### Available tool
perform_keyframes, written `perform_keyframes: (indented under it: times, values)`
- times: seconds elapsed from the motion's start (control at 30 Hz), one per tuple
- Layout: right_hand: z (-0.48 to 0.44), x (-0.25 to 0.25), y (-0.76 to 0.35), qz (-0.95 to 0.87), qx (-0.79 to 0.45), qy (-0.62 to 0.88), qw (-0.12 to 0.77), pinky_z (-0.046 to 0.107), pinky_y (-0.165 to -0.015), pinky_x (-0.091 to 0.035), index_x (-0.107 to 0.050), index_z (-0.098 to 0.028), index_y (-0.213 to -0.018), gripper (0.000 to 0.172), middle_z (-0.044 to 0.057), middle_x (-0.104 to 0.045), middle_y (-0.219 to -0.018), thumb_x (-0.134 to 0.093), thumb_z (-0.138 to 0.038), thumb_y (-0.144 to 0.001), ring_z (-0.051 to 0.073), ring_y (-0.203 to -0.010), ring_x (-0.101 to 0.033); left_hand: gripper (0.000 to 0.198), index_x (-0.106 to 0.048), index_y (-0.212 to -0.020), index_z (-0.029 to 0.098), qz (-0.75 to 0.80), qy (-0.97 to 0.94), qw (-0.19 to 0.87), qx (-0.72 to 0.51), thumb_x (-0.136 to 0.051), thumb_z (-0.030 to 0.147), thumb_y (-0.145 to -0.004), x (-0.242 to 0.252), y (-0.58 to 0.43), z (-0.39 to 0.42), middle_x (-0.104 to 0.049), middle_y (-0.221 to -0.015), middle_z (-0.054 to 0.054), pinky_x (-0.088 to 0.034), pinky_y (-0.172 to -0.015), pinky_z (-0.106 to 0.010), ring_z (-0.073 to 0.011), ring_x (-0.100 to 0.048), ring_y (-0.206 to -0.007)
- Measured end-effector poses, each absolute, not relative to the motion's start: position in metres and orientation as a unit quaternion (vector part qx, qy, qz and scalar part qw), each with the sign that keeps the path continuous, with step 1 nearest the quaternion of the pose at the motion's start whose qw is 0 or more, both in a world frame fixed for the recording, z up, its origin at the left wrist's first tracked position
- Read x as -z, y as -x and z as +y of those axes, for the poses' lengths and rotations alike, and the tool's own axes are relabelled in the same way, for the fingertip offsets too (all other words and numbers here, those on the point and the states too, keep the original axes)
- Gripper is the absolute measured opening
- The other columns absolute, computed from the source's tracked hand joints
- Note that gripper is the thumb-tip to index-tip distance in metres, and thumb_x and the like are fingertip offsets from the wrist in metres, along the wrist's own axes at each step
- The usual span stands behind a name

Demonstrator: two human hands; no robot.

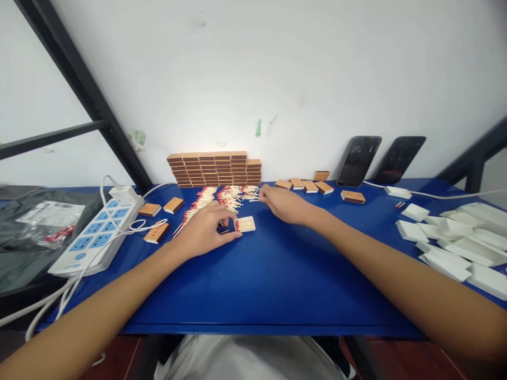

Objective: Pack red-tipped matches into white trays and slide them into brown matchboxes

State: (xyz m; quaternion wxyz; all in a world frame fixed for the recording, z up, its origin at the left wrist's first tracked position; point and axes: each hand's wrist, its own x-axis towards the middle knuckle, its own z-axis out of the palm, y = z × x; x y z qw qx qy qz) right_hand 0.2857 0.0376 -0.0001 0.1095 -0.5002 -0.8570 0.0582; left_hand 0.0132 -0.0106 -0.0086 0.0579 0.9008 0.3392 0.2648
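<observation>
My left hand point(209, 224) grips the left end of a small white matchbox tray point(248, 228) between thumb and fingers. Red-headed matches point(243, 222) lie inside the tray, their heads toward my left hand. A few loose matchsticks also show under the curled fingers. Farther up and to the right, my right hand point(283, 203) has its fingertips pinched together at the right end of the match pile point(229, 199). Pale sticks show at those fingertips, but I cannot tell whether they are held or only touched. The pile spreads behind my left hand, in front of the stacked matchboxes point(214, 170).
Loose matchboxes point(325, 187) lie at the back right, with others point(156, 232) at the left. A white power strip point(99, 232) with cables stands at the left edge. Two phones point(358, 161) lean on the wall. White empty trays point(455, 235) are heaped at the right.
</observation>
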Motion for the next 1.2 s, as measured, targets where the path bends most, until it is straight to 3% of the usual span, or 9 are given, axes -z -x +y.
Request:
perform_keyframes:
  times: [0.53, 0.93, 1.2]
  values:
    - [0.053, 0.018, -0.294, -0.866, -0.031, 0.486, 0.114, 0.032, -0.080, -0.042, -0.057, -0.019, -0.102, 0.015, 0.012, -0.071, -0.110, -0.043, -0.019, -0.106, 0.025, -0.097, -0.064, 0.026, -0.071, -0.109, 0.023, 0.314, -0.902, 0.033, -0.296, -0.083, 0.034, -0.089, 0.008, -0.012, -0.010, -0.068, -0.090, -0.002, -0.049, -0.079, -0.035, -0.0212, -0.061, -0.088]
    - [0.054, 0.022, -0.290, -0.864, 0.001, 0.489, 0.120, 0.033, -0.082, -0.044, -0.059, -0.018, -0.116, 0.017, 0.014, -0.069, -0.121, -0.045, -0.024, -0.108, 0.025, -0.102, -0.065, 0.023, -0.072, -0.105, 0.022, 0.324, -0.900, 0.045, -0.287, -0.081, 0.038, -0.090, 0.005, -0.017, -0.015, -0.068, -0.085, -0.002, -0.049, -0.080, -0.035, -0.0215, -0.063, -0.086]
    - [0.057, 0.021, -0.292, -0.863, -0.028, 0.489, 0.121, 0.032, -0.081, -0.043, -0.061, -0.018, -0.108, 0.017, 0.013, -0.069, -0.117, -0.044, -0.022, -0.108, 0.025, -0.099, -0.065, 0.026, -0.072, -0.107, 0.021, 0.333, -0.897, 0.030, -0.290, -0.082, 0.038, -0.089, 0.008, -0.014, -0.012, -0.069, -0.088, -0.003, -0.049, -0.079, -0.034, -0.0214, -0.063, -0.086]
